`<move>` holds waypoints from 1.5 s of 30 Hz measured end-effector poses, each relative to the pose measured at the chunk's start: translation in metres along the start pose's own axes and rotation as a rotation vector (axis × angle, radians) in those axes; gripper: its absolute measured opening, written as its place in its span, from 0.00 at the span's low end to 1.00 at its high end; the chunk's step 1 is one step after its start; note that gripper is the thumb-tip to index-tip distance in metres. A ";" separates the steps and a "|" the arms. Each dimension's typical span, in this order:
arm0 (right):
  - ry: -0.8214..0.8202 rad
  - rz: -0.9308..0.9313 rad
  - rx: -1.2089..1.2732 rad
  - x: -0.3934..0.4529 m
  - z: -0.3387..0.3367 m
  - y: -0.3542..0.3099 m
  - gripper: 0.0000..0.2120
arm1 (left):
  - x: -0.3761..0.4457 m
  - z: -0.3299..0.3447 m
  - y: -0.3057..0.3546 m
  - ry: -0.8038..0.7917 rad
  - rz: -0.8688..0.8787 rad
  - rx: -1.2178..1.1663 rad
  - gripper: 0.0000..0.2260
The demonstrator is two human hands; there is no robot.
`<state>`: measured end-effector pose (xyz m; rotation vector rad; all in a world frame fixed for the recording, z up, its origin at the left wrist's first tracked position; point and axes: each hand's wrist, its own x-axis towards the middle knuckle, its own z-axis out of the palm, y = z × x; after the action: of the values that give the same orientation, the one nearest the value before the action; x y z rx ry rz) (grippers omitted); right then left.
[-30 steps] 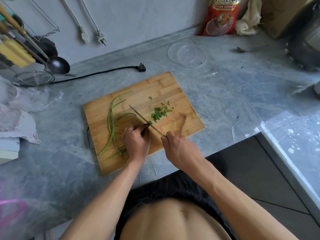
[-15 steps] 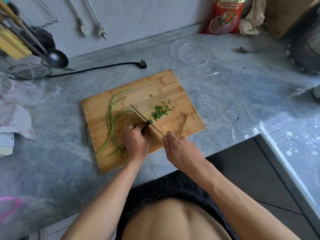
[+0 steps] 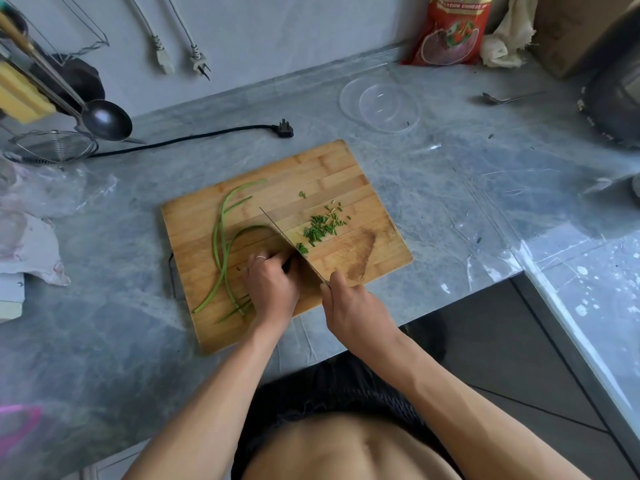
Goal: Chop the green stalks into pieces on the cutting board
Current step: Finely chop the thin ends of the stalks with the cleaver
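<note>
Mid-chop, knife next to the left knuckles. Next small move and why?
Probably slide the left hand back a little along the green stalks and bring the knife down again. The blade sits right at the curled fingers, a chopped pile lies to its right, and long uncut stalks remain on the cutting board.

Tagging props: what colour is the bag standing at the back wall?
Red bag, with white lettering and a food picture; head view, the only one.

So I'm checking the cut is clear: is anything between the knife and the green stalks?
Nothing visible: the knife in the right hand meets the green stalks beside the left hand.
</note>
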<state>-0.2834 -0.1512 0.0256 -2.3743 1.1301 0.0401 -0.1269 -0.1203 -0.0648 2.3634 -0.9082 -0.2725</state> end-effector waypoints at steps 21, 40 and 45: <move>-0.045 0.049 0.085 -0.009 -0.005 0.009 0.14 | -0.007 -0.009 0.012 0.039 0.014 0.002 0.12; -0.049 0.011 0.038 0.011 -0.002 -0.011 0.13 | -0.007 -0.006 0.009 0.012 -0.003 -0.040 0.12; -0.049 0.017 0.055 0.006 0.001 -0.005 0.13 | -0.004 -0.006 0.007 0.005 -0.013 -0.025 0.13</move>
<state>-0.2752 -0.1523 0.0255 -2.3032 1.1145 0.0718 -0.1319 -0.1189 -0.0560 2.3472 -0.8819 -0.2811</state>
